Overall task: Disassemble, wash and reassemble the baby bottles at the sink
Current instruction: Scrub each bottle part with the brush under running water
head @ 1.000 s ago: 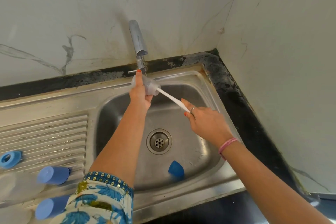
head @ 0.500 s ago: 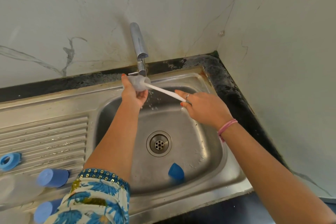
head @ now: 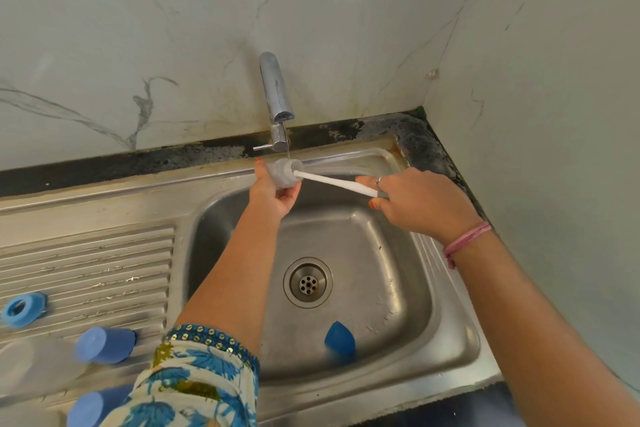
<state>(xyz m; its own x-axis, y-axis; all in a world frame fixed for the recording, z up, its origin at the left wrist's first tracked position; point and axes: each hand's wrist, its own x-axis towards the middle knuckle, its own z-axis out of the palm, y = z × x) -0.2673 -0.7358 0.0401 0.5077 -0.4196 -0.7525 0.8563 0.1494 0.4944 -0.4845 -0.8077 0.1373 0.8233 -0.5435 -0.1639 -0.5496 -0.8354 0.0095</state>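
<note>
Landmark: the tap (head: 276, 94), standing at the back rim of the steel sink (head: 450, 340); all places below are given from it.
Left hand: the left hand (head: 273, 192) is just below the tap's mouth, its fingers curled round a small translucent bottle part (head: 284, 173), most likely a teat, holding it up under the spout.
Right hand: the right hand (head: 420, 203) is below and to the right of the tap, fingers closed in a pinch on the white handle of a bottle brush (head: 337, 183); the brush head is pushed into the translucent part.
Water: a very thin stream seems to fall from the tap onto the part; how strong it is I cannot tell.
Other bottle pieces: a blue cap (head: 340, 340) lies in the basin, well below the tap, near the drain (head: 308, 282). Far to the lower left of the tap, on the ribbed drainboard (head: 86, 270), are a blue ring (head: 22, 309) and two bottles with blue caps (head: 104, 345), blurred.
Step, as I judge: scrubbing one small piece; most pieces are not yet washed.
Risk 1: the wet, soft part may slip from the left fingers and fall into the basin.
Risk 2: pushing the brush too hard may tear or deform the soft part.
Risk 3: the loose cap may block the drain if water carries it there.
</note>
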